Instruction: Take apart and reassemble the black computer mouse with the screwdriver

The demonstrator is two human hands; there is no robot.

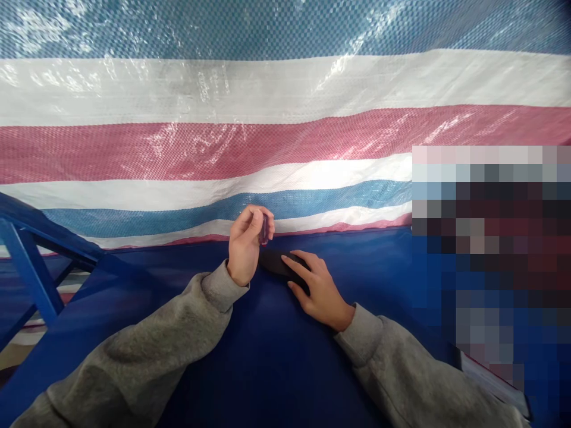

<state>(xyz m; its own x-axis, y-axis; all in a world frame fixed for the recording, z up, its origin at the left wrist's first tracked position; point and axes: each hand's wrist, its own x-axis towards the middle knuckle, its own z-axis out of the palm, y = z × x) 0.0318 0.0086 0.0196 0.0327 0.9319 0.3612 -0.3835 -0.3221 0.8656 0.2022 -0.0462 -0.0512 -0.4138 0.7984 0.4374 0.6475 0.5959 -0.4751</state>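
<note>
My left hand [245, 244] is raised a little above the blue table [250, 356], fingers pinched around a small dark purplish object [264, 229] held upright. My right hand [314, 288] lies palm down on a flat black object [279, 264] on the table, fingers stretched over it. The two hands are close together near the table's far edge. Both arms wear grey sweatshirt sleeves. What the two dark objects are I cannot make out.
A striped red, white and blue woven tarp [267, 131] hangs right behind the table. A blue metal frame [27, 249] stands at the left. A blurred-out area [491, 255] covers the right side. A light flat item [495, 380] lies at the table's right edge.
</note>
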